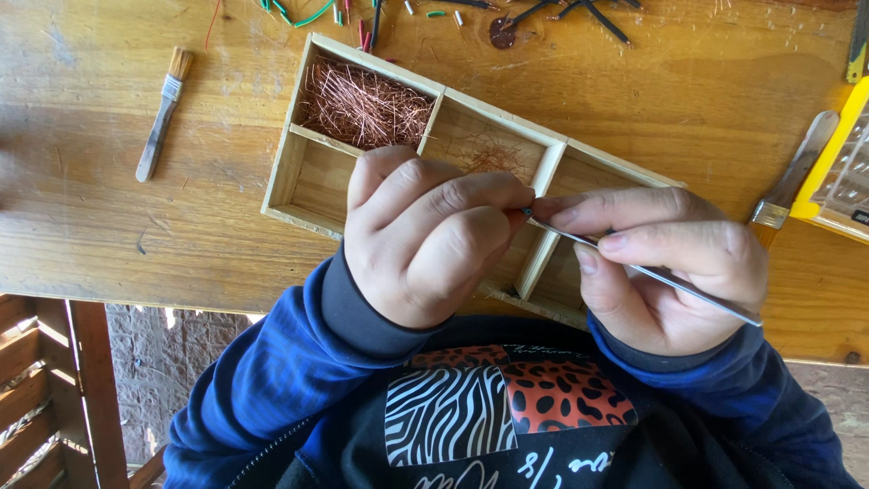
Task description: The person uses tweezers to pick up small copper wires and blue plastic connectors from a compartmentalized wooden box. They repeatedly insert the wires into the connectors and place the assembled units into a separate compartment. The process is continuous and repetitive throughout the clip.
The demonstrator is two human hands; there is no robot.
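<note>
My left hand (425, 240) is curled shut over the wooden compartment tray (288, 167), fingertips pinched together at something too small to make out. My right hand (670, 263) grips a thin metal tool (688, 288) like a pen, its tip touching the left fingertips. The tray's far-left compartment holds a heap of fine copper wire strands (362, 107). A few loose strands (489, 158) lie in the middle compartment. Both hands hover just above the tray's near side.
A small paintbrush (161, 116) lies on the wooden table to the left. A yellow-edged plastic case (837, 167) and a flat metal tool (797, 172) sit at the right. Green, red and black wire scraps (362, 14) litter the far edge. The table's near edge runs below my hands.
</note>
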